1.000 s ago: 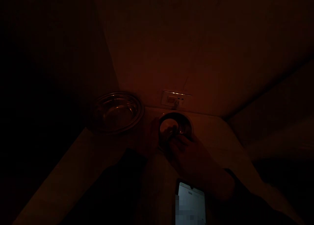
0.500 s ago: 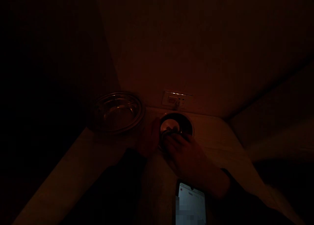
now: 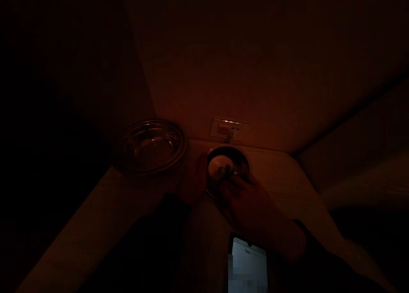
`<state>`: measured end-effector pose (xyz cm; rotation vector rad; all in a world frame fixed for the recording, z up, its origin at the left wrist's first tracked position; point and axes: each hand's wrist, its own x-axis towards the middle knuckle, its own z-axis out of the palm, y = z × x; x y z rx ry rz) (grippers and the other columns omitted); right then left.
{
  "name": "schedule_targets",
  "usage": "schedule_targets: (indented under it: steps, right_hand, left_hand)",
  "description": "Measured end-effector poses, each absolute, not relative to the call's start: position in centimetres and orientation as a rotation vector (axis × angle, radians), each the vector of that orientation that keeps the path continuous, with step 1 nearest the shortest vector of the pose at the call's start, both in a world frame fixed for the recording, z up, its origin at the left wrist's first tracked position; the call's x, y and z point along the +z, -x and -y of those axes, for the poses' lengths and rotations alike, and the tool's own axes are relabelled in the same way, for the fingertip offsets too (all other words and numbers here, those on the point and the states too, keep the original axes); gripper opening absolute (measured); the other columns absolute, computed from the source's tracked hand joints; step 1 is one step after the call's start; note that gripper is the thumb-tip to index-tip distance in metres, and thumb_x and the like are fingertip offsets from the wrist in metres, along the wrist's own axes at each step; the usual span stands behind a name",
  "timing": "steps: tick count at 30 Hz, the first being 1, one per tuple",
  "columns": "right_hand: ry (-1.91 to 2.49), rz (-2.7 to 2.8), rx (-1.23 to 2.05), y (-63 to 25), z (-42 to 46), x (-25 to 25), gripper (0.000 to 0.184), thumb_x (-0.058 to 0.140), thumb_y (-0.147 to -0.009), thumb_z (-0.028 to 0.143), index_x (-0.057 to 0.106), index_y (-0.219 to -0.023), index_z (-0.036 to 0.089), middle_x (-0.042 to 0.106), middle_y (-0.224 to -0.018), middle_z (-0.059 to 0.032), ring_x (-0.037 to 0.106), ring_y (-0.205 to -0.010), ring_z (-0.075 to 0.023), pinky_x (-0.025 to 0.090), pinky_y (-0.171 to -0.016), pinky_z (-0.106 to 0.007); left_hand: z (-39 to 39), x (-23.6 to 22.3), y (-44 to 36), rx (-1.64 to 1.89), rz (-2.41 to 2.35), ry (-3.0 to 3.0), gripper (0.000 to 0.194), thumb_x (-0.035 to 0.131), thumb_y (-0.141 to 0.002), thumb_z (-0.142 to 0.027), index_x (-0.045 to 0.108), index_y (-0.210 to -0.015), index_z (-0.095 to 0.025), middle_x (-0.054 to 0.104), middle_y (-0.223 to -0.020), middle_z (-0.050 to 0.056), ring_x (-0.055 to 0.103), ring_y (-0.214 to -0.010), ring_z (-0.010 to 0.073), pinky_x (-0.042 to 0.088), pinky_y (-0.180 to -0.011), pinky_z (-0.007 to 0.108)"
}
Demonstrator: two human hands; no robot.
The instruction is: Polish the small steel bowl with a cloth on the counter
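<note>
The room is very dark. A round metal bowl (image 3: 228, 147) stands on the counter, holding a pale, rounded lump (image 3: 220, 163) whose kind I cannot make out. My left hand (image 3: 193, 180) is closed against the bowl's left side, gripping it at the rim. Over the near right part of the bowl, my right hand (image 3: 244, 199) reaches in with bent fingers close together. Its fingertips are at the near side of the pale lump, and dark shapes there are too dim to name.
A larger metal basin (image 3: 150, 152) sits left of the bowl. On the wall behind is a socket plate (image 3: 229, 130) with something plugged in. A lit phone (image 3: 251, 265) lies on the counter (image 3: 284, 169) near me, below my right wrist.
My right hand has drawn slightly back to the right and toward me, so more of the pale lump shows. My left hand stays at the bowl's side.
</note>
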<state>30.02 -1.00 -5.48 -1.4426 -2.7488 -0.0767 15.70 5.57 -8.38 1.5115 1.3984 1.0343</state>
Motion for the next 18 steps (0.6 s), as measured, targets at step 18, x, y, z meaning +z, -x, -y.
schedule_targets:
  steps: [18]
  right_hand:
    - [1.344,2.793,0.189,-30.7,0.6,-4.7,0.026,0.052,-0.084,0.025,0.058,-0.108,0.017,0.064,-0.109,-0.0084,0.051,-0.103,-0.0264,0.034,-0.092,-0.045]
  left_hand:
    - [-5.7,-8.2,-15.7,1.008,-1.391,-1.448,0.054,0.024,-0.090,-0.049,0.067,-0.086,-0.016,0.071,-0.082,0.006,0.063,-0.076,0.0190,0.047,-0.069,0.028]
